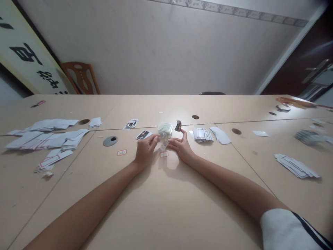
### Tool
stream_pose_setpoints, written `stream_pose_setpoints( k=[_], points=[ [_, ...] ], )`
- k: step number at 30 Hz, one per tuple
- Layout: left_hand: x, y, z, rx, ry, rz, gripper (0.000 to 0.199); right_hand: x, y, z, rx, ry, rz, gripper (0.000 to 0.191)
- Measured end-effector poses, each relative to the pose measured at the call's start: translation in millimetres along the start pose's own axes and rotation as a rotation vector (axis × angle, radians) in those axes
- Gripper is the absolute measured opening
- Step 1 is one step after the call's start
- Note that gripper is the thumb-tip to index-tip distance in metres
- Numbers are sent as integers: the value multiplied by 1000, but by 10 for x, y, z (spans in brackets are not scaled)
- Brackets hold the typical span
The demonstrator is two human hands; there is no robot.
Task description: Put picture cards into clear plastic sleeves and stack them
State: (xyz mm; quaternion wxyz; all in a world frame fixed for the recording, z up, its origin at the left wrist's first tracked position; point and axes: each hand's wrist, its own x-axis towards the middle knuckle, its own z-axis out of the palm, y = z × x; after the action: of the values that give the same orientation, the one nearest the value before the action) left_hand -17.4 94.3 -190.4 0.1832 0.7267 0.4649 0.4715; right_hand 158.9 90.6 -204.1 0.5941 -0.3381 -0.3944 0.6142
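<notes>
Between my hands is a small clear plastic bag (165,133) with pale contents that I cannot make out. My left hand (146,150) pinches its left edge between thumb and fingers. On the other side, my right hand (182,147) has its thumb and lower fingers against the bag. A small dark, curved photo card (178,125) stands at the raised index fingertip of that hand; whether it is gripped is hard to see. Just beyond my left hand lies a photo card (143,135). A red-bordered label (163,154) rests on the table below the bag.
Stacks of white paper slips (49,139) cover the left of the table (166,201). To the right are white printed cards (203,135), plain white slips (220,135) and a fanned stack (296,166). A grey cable-hole cover (110,140) and a pink-handled cutter (39,103) lie left.
</notes>
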Motion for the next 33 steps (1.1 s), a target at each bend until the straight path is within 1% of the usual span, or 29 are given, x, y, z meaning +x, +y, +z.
stream_pose_setpoints(
  k=[2,5,8,12,14,17,19,21,24,26,27,29,30,31,33],
  points=[
    [6,-27,11,-78,38,-57,36,20,-7,-8,37,-1,17,88],
    [3,-33,26,-132,71,-92,36,48,-4,-24,65,-4,34,87],
    [4,-18,22,-159,86,-97,37,56,5,-28,67,-16,25,88],
    [7,3,14,-103,84,-67,35,44,-4,-12,60,-26,30,86],
    [1,13,21,-55,23,-4,34,38,-16,-7,69,-32,43,85],
    [-16,19,47,74,-161,144,32,32,-34,-7,85,-52,54,78],
    [-27,13,68,179,-239,208,31,25,-42,-8,75,-60,48,80],
    [-31,3,82,237,-259,235,32,15,-46,-4,54,-70,30,88],
    [-18,-8,84,209,-239,251,30,-1,-41,9,37,-98,-4,96],
    [5,-14,78,163,-168,217,25,-9,-29,16,22,-119,-29,100],
    [18,-18,74,133,-119,176,23,-14,-22,17,6,-126,-43,102],
    [45,-37,70,48,-29,62,22,-23,-8,17,-49,-137,-65,106],
    [55,-51,70,-12,-6,-1,26,-29,-3,17,-85,-142,-71,106],
    [62,-67,72,-86,-12,-60,32,-35,1,18,-120,-151,-73,105],
    [64,-95,81,-229,-89,-141,46,-48,3,21,-174,-178,-65,104]
  ],
)
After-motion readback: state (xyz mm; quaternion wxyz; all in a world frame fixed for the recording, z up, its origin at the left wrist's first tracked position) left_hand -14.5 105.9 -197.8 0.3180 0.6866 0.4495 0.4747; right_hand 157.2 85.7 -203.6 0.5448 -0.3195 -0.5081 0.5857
